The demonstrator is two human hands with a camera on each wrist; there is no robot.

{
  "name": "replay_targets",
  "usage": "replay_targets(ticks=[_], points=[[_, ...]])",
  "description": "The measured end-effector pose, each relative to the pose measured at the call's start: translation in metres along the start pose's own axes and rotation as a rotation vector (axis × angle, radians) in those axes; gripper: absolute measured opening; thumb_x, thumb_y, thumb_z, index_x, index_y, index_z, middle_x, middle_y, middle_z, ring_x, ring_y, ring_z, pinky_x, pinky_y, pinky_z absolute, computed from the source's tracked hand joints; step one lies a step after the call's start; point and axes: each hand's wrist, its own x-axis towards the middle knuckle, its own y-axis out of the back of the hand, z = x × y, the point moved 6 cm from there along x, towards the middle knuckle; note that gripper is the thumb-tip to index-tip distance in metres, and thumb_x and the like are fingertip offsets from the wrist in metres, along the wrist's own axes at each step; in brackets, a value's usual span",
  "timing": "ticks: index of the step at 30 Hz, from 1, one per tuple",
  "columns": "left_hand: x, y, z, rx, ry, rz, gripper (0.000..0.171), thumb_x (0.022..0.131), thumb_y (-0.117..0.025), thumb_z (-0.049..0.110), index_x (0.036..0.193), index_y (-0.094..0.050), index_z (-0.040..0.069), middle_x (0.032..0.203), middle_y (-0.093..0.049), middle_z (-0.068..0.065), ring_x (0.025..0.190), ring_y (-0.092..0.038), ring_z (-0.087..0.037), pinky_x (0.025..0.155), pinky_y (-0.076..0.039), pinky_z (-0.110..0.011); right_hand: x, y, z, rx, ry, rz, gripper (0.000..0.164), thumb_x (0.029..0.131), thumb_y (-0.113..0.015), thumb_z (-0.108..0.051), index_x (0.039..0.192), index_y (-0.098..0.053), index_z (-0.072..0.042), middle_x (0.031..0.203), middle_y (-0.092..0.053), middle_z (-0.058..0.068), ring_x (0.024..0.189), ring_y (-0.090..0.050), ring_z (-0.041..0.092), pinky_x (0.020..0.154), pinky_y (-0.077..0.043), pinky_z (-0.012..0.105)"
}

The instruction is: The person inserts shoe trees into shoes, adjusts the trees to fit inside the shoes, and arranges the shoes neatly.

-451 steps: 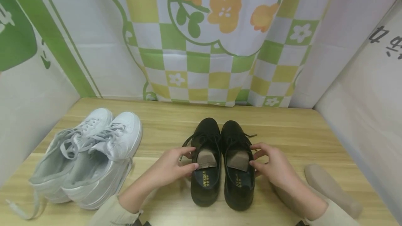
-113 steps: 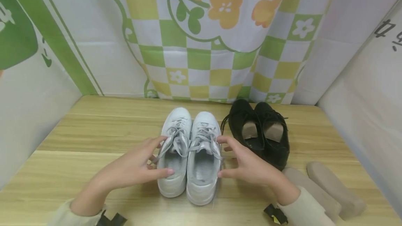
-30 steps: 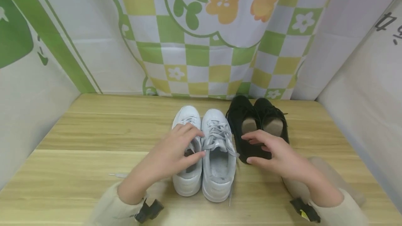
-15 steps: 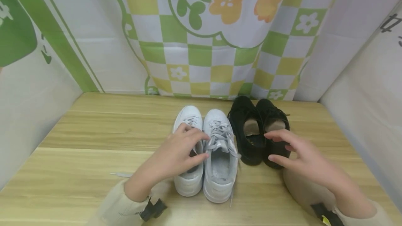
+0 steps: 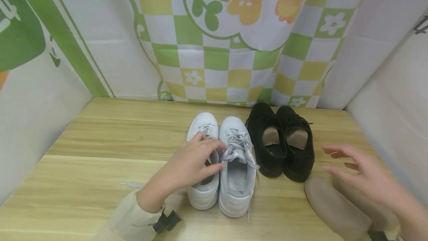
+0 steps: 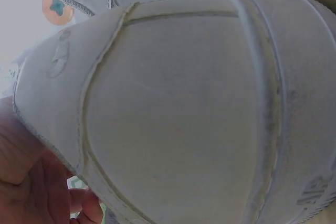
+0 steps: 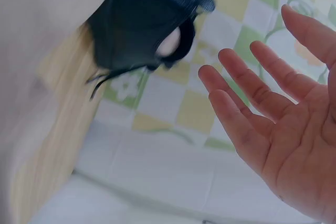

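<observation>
Left fingers [image 5: 213, 144] over white sneaker [image 5: 202, 198]

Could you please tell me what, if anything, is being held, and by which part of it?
The right grip holds nothing. The left grip reaches over the white shoe on the left, but whether it holds it cannot be told.

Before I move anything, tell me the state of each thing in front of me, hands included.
White shoes: upright, side by side, left one partly covered.
Lace end left of them: loose on the table.
Black shoes: upright, side by side.
Beige foot-shaped pieces: lying down, one partly hidden.
Curtain: hanging.
Left hand: over the left white shoe, thumb and index finger apart.
Right hand: open, holding nothing.
</observation>
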Motion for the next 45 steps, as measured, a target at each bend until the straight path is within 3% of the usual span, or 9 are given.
replay_targets(ticks=[6,13,18,23,25,30,33,36,45], points=[[0.001,-0.001,-0.001,0.016,0.016,0.005,0.036,0.084,-0.078,0.035,0.116,-0.068,0.02,0.106,-0.071,0.009,0.095,-0.051,-0.013,0.072,-0.045,-0.031,-0.016,0.015,0.03,-0.011,-0.055,0.045,0.046,0.084,-0.078,-0.009,0.127,-0.061,-0.008,0.115,-0.048,-0.043,0.102,-0.041,-0.025,0.071,-0.041,0.008],[0.001,-0.002,-0.002,0.025,0.012,0.015,0.035,0.084,-0.078,0.035,0.114,-0.068,0.019,0.098,-0.071,0.01,0.093,-0.051,-0.014,0.071,-0.045,-0.03,-0.033,0.024,0.075,-0.031,-0.116,0.081,0.045,0.084,-0.078,-0.01,0.125,-0.061,-0.004,0.11,-0.043,-0.047,0.095,-0.041,-0.026,0.064,-0.042,0.016],[0.002,-0.001,-0.002,0.023,0.014,0.014,0.034,0.085,-0.077,0.035,0.114,-0.069,0.019,0.097,-0.071,0.01,0.091,-0.051,-0.013,0.07,-0.045,-0.028,-0.045,0.026,0.099,-0.055,-0.15,0.096,0.047,0.082,-0.079,-0.011,0.121,-0.058,0.005,0.105,-0.038,-0.05,0.091,-0.037,-0.027,0.055,-0.054,0.047],[0.003,-0.001,-0.002,0.009,0.022,0.002,0.034,0.085,-0.077,0.034,0.114,-0.069,0.018,0.095,-0.071,0.009,0.09,-0.051,-0.012,0.07,-0.046,-0.027,-0.057,0.021,0.115,-0.083,-0.207,0.067,0.052,0.083,-0.08,-0.015,0.121,-0.054,0.008,0.104,-0.055,-0.032,0.088,-0.034,-0.026,0.05,-0.047,0.066],[0.003,-0.002,-0.002,0.0,0.03,-0.006,0.034,0.085,-0.077,0.034,0.114,-0.069,0.018,0.094,-0.07,0.009,0.089,-0.051,-0.012,0.07,-0.046,-0.027,-0.062,0.018,0.12,-0.083,-0.242,0.028,0.054,0.084,-0.079,-0.016,0.123,-0.052,0.009,0.111,-0.066,-0.004,0.089,-0.05,-0.012,0.053,-0.045,0.072],[0.004,-0.003,-0.003,-0.015,0.043,-0.021,0.033,0.085,-0.077,0.034,0.113,-0.069,0.019,0.094,-0.07,0.009,0.088,-0.05,-0.012,0.068,-0.045,-0.027,-0.078,0.009,0.141,-0.082,-0.271,-0.063,0.058,0.084,-0.079,-0.017,0.127,-0.049,0.008,0.121,-0.061,-0.001,0.094,-0.058,0.049,0.057,-0.041,0.078],[0.004,-0.003,-0.002,-0.017,0.038,-0.023,0.033,0.085,-0.077,0.034,0.113,-0.069,0.019,0.094,-0.07,0.009,0.088,-0.051,-0.012,0.069,-0.046,-0.026,-0.086,0.006,0.153,-0.092,-0.255,-0.107,0.057,0.084,-0.079,-0.016,0.125,-0.049,0.01,0.123,-0.062,0.015,0.092,-0.055,0.06,0.054,-0.041,0.077],[0.004,-0.002,-0.003,-0.019,0.035,-0.023,0.034,0.085,-0.077,0.034,0.114,-0.069,0.018,0.094,-0.07,0.009,0.089,-0.051,-0.012,0.07,-0.046,-0.027,-0.091,0.002,0.161,-0.103,-0.284,-0.175,0.056,0.087,-0.075,-0.019,0.125,-0.047,0.012,0.122,-0.05,0.044,0.093,-0.055,0.06,0.054,-0.044,0.073],[0.004,-0.002,-0.005,-0.03,0.036,-0.026,0.034,0.085,-0.077,0.035,0.113,-0.069,0.019,0.093,-0.07,0.01,0.089,-0.052,-0.012,0.069,-0.046,-0.026,-0.099,-0.011,0.162,-0.14,-0.369,-0.293,0.062,0.09,-0.072,-0.031,0.13,-0.048,0.01,0.119,-0.058,0.037,0.094,-0.063,0.047,0.057,-0.053,0.056]])
